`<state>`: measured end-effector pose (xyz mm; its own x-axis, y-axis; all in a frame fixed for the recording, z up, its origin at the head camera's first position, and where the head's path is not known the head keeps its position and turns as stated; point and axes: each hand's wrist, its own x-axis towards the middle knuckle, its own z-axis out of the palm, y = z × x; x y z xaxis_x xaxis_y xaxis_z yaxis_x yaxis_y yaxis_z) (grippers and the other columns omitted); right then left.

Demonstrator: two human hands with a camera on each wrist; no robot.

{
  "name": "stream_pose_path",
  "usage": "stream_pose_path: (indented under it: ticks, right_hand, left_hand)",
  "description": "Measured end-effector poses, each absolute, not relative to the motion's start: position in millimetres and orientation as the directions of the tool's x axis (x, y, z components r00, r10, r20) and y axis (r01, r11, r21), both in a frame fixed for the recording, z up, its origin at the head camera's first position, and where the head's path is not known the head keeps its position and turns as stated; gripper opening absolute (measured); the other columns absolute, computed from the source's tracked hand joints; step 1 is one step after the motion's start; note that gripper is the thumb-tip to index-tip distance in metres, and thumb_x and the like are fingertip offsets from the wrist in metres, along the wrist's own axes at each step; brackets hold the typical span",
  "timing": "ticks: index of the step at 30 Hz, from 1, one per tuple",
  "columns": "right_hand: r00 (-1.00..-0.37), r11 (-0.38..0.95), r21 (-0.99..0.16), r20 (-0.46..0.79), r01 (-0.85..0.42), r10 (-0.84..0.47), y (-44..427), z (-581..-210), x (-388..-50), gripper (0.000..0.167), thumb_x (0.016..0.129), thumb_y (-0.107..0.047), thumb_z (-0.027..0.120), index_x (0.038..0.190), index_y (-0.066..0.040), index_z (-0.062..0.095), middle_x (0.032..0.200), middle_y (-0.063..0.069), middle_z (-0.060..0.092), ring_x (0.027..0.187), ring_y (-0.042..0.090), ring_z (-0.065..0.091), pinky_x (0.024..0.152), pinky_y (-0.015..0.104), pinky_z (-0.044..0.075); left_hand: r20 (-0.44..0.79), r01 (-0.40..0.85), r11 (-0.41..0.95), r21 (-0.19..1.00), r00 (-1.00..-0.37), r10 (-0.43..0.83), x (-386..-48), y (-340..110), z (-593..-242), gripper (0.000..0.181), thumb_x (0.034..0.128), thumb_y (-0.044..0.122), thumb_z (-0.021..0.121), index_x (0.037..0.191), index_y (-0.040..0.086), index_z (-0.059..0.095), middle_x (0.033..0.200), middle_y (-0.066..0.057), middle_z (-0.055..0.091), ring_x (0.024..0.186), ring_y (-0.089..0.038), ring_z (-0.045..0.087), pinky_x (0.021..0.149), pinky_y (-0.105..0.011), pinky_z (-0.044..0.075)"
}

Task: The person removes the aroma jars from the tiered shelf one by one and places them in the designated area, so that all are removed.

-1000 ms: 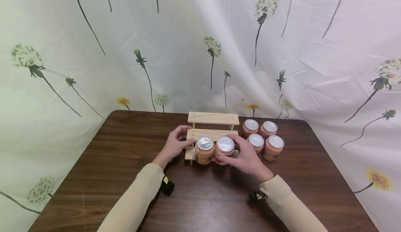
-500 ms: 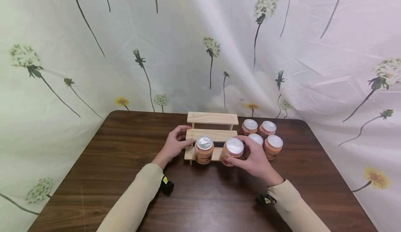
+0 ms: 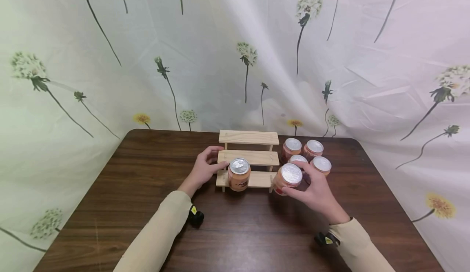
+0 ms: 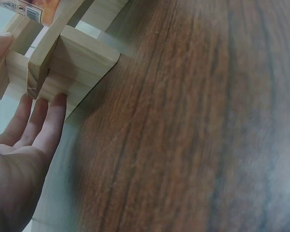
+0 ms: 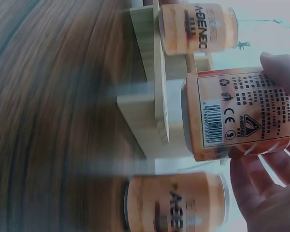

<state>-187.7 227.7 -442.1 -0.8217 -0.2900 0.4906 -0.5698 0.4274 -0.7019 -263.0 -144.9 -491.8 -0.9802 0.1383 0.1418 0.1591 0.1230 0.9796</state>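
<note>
A three-step wooden stand [image 3: 249,137] is on the table. My left hand [image 3: 202,170] holds its left end, the thumb at the middle step's front; in the left wrist view the fingers [image 4: 50,125] touch its side panel. One orange can [image 3: 238,180] with a silver lid stands on the left of the lowest step. My right hand [image 3: 319,188] grips a second orange can [image 3: 284,184], slightly tilted, just off the right end of that step. The right wrist view shows the barcode label on this held can [image 5: 241,113], apart from the step, thumb and fingers around it.
Several more orange cans [image 3: 313,149] stand grouped right of the stand, one partly hidden behind the held can. A brown wooden table [image 3: 235,231] reaches back to a white flower-print curtain [image 3: 205,60].
My right hand has carried the gripped can rightward, away from the can beside it and off the lowest step. The left hand and stand have stayed in place.
</note>
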Motion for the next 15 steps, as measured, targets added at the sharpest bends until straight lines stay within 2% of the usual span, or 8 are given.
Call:
stream_pose_path:
  ticks: [3, 8, 13, 15]
  right_hand:
    - [-0.813, 0.427, -0.692, 0.508, -0.582, -0.286, 235.9, -443.5, -185.1, 0.074, 0.068, -0.009, 0.101, 0.132, -0.015, 0.065, 0.118, 0.0, 0.068, 0.104, 0.009, 0.065, 0.088, 0.016, 0.051]
    - [-0.796, 0.505, -0.623, 0.536, -0.597, -0.281, 248.4, -445.8, -180.9, 0.073, 0.064, -0.014, 0.104, 0.128, -0.017, 0.067, 0.116, -0.003, 0.068, 0.104, 0.008, 0.061, 0.089, 0.014, 0.046]
    - [-0.803, 0.569, -0.584, 0.527, -0.58, -0.278, 258.1, -451.4, -179.6, 0.07, 0.065, -0.018, 0.104, 0.126, -0.016, 0.069, 0.117, -0.004, 0.068, 0.113, 0.011, 0.06, 0.094, 0.014, 0.043]
    - [-0.806, 0.582, -0.577, 0.524, -0.574, -0.276, 261.1, -454.1, -179.4, 0.068, 0.066, -0.019, 0.103, 0.125, -0.015, 0.07, 0.118, -0.003, 0.069, 0.119, 0.016, 0.061, 0.096, 0.013, 0.042]
  left_hand:
    - [0.14, 0.157, 0.123, 0.98, -0.981, 0.133, -262.8, -144.8, -491.8, 0.05, 0.0925, 0.009, 0.082, 0.138, 0.01, 0.061, 0.137, -0.021, 0.061, 0.123, -0.039, 0.062, 0.086, -0.034, 0.058]
    - [0.142, 0.159, 0.126, 0.979, -0.981, 0.132, -263.6, -144.8, -492.2, 0.05, 0.0928, 0.01, 0.082, 0.139, 0.011, 0.061, 0.138, -0.021, 0.06, 0.124, -0.038, 0.062, 0.087, -0.033, 0.058]
    - [0.145, 0.161, 0.123, 0.979, -0.981, 0.132, -263.2, -144.6, -491.7, 0.05, 0.0928, 0.009, 0.082, 0.139, 0.01, 0.061, 0.137, -0.021, 0.06, 0.124, -0.038, 0.062, 0.087, -0.034, 0.058]
    - [0.143, 0.16, 0.122, 0.98, -0.981, 0.133, -263.3, -144.5, -491.6, 0.05, 0.0927, 0.009, 0.082, 0.138, 0.01, 0.061, 0.137, -0.021, 0.061, 0.124, -0.038, 0.063, 0.087, -0.034, 0.058]
